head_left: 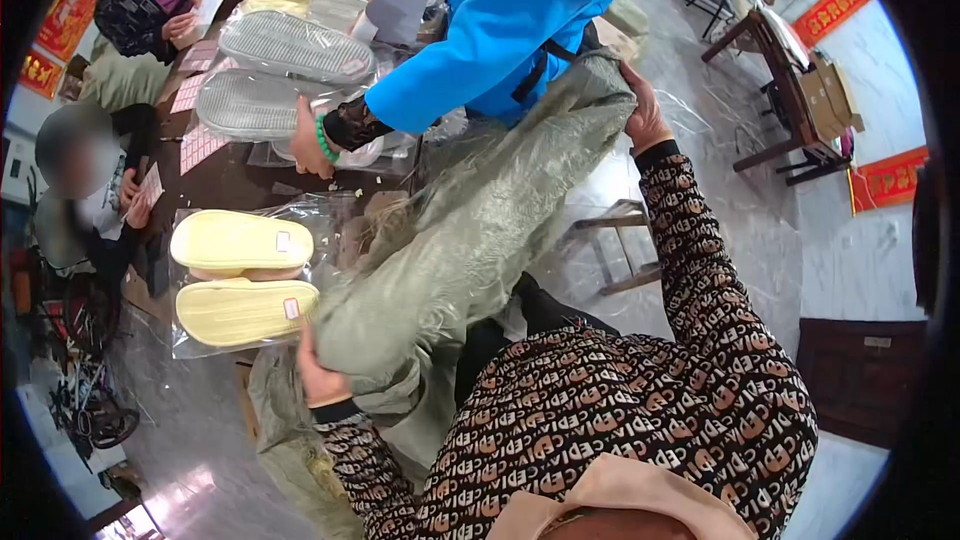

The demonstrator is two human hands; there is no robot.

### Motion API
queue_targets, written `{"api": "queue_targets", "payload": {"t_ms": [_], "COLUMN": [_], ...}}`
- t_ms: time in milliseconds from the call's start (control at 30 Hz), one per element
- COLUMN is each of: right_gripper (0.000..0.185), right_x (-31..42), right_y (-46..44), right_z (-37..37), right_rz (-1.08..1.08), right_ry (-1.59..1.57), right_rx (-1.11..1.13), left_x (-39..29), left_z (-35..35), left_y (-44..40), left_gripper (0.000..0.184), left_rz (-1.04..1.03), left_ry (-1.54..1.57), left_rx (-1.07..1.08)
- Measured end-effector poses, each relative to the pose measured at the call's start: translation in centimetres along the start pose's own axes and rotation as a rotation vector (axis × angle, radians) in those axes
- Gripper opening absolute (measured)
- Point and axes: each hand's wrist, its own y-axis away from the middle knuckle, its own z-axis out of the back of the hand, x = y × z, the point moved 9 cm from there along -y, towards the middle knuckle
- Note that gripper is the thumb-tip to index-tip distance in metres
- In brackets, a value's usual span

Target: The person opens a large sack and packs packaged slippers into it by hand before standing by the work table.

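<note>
While I look in from afar, a gray-green plastic sack (465, 250) stretches across the center of the frame, below a co-worker's blue sleeve (480, 60) at upper center and right of yellow slippers (240, 240). The right hand (645, 110) grips its upper end; whether the left hand (320, 378), at its lower end, grips, I cannot tell.

sack (470, 250): crinkled plastic, dull sheen | slipper bag (245, 277): clear, glossy plastic | floor (205, 415): smooth, glossy

A wrinkled grey-green sack (450, 250) stretches slantwise between both hands (322, 377) (648, 115).
</note>
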Motion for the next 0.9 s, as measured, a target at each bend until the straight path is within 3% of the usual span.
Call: {"api": "queue_targets", "payload": {"t_ms": [67, 100, 167, 233, 367, 400, 433, 533, 567, 667, 800, 867, 900], "right_gripper": [0.036, 0.036, 0.036, 0.035, 0.035, 0.035, 0.035, 0.035, 0.035, 0.036, 0.038, 0.039, 0.04], "right_x": [-0.7, -0.9, -1.2, -1.3, -1.1, -1.0, 0.4, 3.9, 4.0, 3.8, 3.7, 4.4, 4.8], "right_y": [0.6, 1.0, 0.8, 0.3, -0.2, -0.5, -0.8, 0.5, 2.0, 5.2, 6.7, 7.4, 7.8], "right_z": [0.5, 0.7, 1.2, 1.3, -0.1, 0.4, 2.4, 5.1, 4.0, 2.8, 6.1, 7.7, 8.4], "right_rz": [-0.036, -0.056, -0.057, -0.054, -0.019, -0.011, 0.15, 0.48, 0.509, 0.571, 0.569, 0.599, 0.606], "right_ry": [-0.014, -0.02, -0.022, -0.03, -0.001, 0.003, 0.282, 0.83, 0.855, 0.9, 0.797, 1.097, 1.248], "right_rx": [0.019, 0.032, 0.016, 0.015, 0.281, 0.337, 0.212, -0.072, -0.052, -0.022, -0.087, -0.161, -0.199], "left_x": [3.5, 5.6, 8.9, 8.7, 2.2, 2.0, 2.7, 0.6, -0.2, 0.9, -0.2, -0.6, -1.4], "left_z": [3.5, 3.1, 3.1, 3.4, -6.0, -4.1, -2.0, -0.6, 0.0, 4.1, 0.9, -0.7, -1.6], "left_y": [0.9, 1.5, 1.6, -1.1, -2.8, -4.9, -6.2, -7.7, -8.3, -12.6, -13.0, -12.6, -12.1], "left_gripper": [0.044, 0.045, 0.047, 0.048, 0.046, 0.045, 0.045, 0.043, 0.043, 0.047, 0.046, 0.045, 0.045], "left_rz": [-0.03, -0.079, -0.121, -0.252, -0.173, -0.038, 0.098, -0.082, -0.171, -0.112, -0.09, -0.089, -0.18], "left_ry": [-0.257, -0.595, -0.928, -1.077, -0.713, -0.196, 0.317, 0.238, 0.202, 0.267, 0.15, 0.07, 0.025], "left_rx": [-0.002, 0.25, 0.509, 0.54, 0.428, 0.24, 0.047, 0.046, 0.045, 0.011, -0.027, -0.036, 0.058]}}
